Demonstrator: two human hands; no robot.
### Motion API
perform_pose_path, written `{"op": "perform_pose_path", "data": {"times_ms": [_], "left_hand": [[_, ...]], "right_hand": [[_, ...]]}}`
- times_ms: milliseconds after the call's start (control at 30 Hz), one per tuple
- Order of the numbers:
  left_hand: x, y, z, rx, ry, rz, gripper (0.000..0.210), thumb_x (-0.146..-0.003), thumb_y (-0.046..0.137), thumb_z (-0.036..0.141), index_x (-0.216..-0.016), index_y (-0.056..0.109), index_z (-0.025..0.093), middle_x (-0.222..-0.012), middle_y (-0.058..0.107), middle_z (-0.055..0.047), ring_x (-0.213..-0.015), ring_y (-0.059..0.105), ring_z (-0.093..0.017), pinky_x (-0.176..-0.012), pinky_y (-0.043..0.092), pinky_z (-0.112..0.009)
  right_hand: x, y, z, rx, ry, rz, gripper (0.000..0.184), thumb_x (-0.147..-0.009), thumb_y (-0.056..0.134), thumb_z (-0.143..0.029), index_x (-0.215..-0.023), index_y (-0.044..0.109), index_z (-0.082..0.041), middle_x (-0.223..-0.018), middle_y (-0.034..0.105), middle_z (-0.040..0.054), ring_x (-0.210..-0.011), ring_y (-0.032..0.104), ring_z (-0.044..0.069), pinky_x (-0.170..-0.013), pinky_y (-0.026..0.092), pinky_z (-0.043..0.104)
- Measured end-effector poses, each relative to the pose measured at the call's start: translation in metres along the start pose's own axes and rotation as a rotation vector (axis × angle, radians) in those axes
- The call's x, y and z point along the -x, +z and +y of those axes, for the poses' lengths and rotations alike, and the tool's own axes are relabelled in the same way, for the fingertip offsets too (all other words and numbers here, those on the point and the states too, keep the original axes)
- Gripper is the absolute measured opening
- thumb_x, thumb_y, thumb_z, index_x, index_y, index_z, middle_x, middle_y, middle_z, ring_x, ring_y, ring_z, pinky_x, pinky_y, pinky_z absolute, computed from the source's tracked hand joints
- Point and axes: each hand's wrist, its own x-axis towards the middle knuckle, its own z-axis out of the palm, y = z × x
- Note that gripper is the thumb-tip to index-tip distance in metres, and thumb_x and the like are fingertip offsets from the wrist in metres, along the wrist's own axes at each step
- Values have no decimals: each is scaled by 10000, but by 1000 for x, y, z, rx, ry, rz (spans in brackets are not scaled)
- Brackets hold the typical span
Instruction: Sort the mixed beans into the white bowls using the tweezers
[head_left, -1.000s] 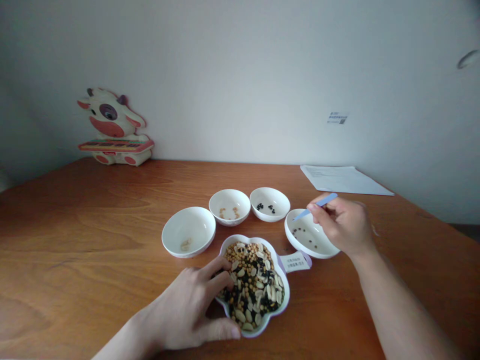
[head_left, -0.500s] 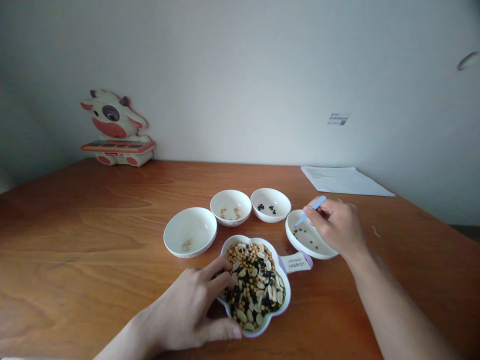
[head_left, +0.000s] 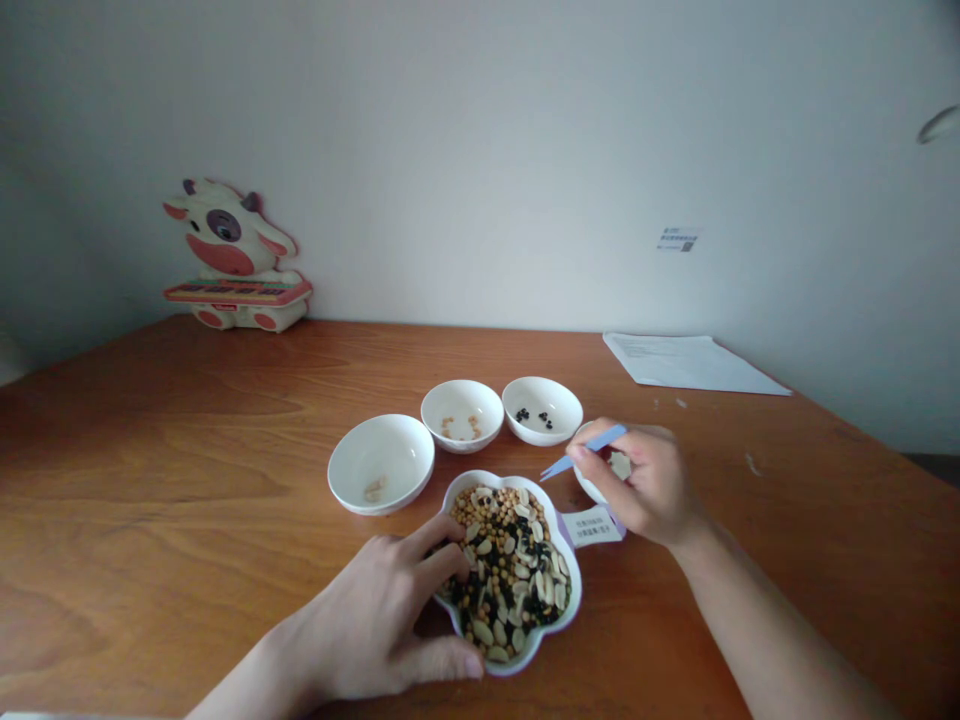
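A white flower-shaped dish [head_left: 573, 592] with a labelled handle holds mixed peanuts, yellow beans and dark seeds. My left hand [head_left: 379, 610] grips its left edge, fingers over the rim and thumb low on the outside. Pinched in my right hand [head_left: 651, 488] are light-blue tweezers [head_left: 585, 452]; their tips are above the dish's upper right edge, with nothing visible between them. Behind the dish are a white bowl with a few pale pieces [head_left: 382, 445], a bowl with tan beans [head_left: 461, 402] and one with black beans [head_left: 546, 396]. My right hand mostly hides a fourth bowl [head_left: 587, 486].
At the back left of the wooden table [head_left: 187, 500] stands a cow-shaped toy keyboard [head_left: 236, 255]. White paper sheets [head_left: 694, 362] lie at the back right, against the wall [head_left: 480, 180]. Small pale scraps [head_left: 753, 464] lie to the right.
My right hand has moved the tweezers left and towards me, out of the rightmost bowl to near the dish's rim. My left hand stays on the dish.
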Motion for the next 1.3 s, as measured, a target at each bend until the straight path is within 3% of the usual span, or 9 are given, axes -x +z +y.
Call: {"op": "perform_pose_path", "data": {"times_ms": [133,300,1300], "left_hand": [[0,0,0,5,-3,-1,513,-899,541,683,-1053,601,198,-1083,603,-97,-887,654,-262,-779,566,-371],[0,0,0,8,2,-6,515,-909,525,680,-1068,598,195,-1080,596,-96,-888,651,-260,-791,564,-377],[-1,0,1,3,11,-3,524,-916,512,682,-1066,597,187,-1062,595,-98,-862,650,-249,-756,561,-358]], "right_hand": [[-1,19,-15,-189,-103,-179,196,-899,564,-197,-717,624,-155,-682,647,21,-549,536,113,-536,397,243],[1,30,-21,-256,-182,-264,143,-894,572,-172,-781,653,-139,-686,653,29,-603,573,126,-593,431,257],[3,41,-20,-197,-184,-302,126,-918,569,-178,-844,670,-161,-765,707,44,-657,634,153,-615,478,280]]}}
